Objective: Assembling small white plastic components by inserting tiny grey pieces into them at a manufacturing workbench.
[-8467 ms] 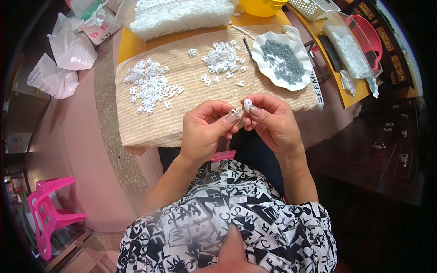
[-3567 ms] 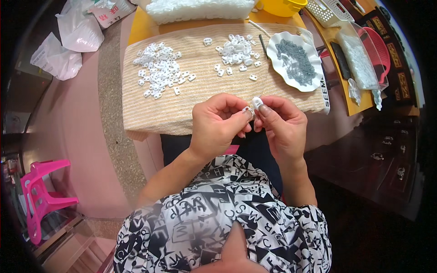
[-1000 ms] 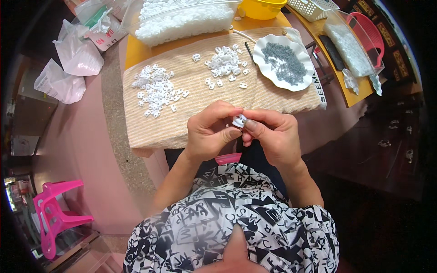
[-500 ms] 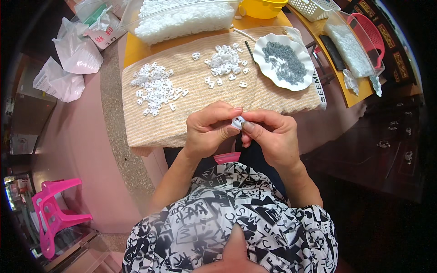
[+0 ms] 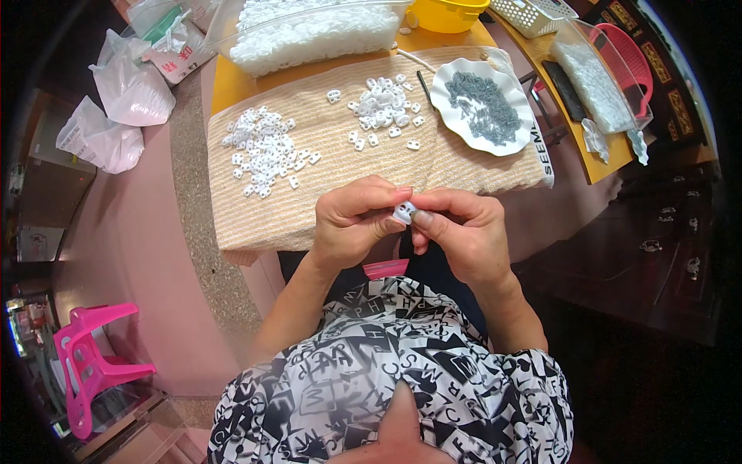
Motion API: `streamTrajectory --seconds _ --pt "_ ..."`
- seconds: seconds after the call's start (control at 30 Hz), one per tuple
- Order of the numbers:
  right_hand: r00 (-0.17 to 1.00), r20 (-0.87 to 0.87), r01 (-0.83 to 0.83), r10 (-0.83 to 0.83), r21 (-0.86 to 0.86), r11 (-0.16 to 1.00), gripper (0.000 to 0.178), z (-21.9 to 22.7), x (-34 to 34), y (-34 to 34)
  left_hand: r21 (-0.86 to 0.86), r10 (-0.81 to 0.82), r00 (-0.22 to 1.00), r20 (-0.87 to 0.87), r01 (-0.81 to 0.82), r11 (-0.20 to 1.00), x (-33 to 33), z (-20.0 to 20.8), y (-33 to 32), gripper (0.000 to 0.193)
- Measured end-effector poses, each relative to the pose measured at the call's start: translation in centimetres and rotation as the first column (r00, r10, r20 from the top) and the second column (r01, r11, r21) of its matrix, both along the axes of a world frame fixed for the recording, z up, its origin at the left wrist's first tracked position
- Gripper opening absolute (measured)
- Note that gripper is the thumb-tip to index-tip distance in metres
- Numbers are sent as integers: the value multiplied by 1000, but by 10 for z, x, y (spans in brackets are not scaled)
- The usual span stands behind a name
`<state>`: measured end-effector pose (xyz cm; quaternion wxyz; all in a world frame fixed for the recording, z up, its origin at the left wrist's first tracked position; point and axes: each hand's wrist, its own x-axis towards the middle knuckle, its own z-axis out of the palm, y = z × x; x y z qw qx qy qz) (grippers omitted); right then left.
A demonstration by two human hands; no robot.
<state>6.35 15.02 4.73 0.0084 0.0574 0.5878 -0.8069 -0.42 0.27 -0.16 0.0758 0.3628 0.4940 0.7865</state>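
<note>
White piece (image 5: 403,209) part-hidden by fingertips (image 5: 423,220); yellow tub (image 5: 448,18) cropped at top.

Bright middle, dark bowed edges

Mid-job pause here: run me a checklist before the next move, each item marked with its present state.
1. Left hand grips the white piece: ok, pinched between thumb and fingers.
2. Right hand grips it too: ok, from the other side.
3. White piece fully closed: cannot tell, fingers cover part of it.
4. Grey pieces inside the scalloped dish: ok, gathered within its rim.
5. Left pile and right pile apart: ok, cloth shows between.
6. All loose pieces gathered into piles: not ok, strays lie around both.
</note>
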Motion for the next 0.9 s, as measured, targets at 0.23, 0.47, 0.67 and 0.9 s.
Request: streamTrajectory --seconds 0.23,0.47,0.67,0.9 --pt "1000 14 -2 2 -3 1000 15 -1 0 1 -12 -8 999 31 8 1000 1 0 0 27" --pt "999 52 8 -5 -59 998 15 -2 -1 -2 -15 -11 999 38 12 1000 1 -4 0 27" --pt "996 91 1 6 -78 997 17 -5 -5 1 -4 -46 994 97 47 999 -3 -10 2 29" --pt "997 73 26 -17 -123 992 17 -10 -9 0 -24 -23 991 134 26 999 -3 -14 4 29"
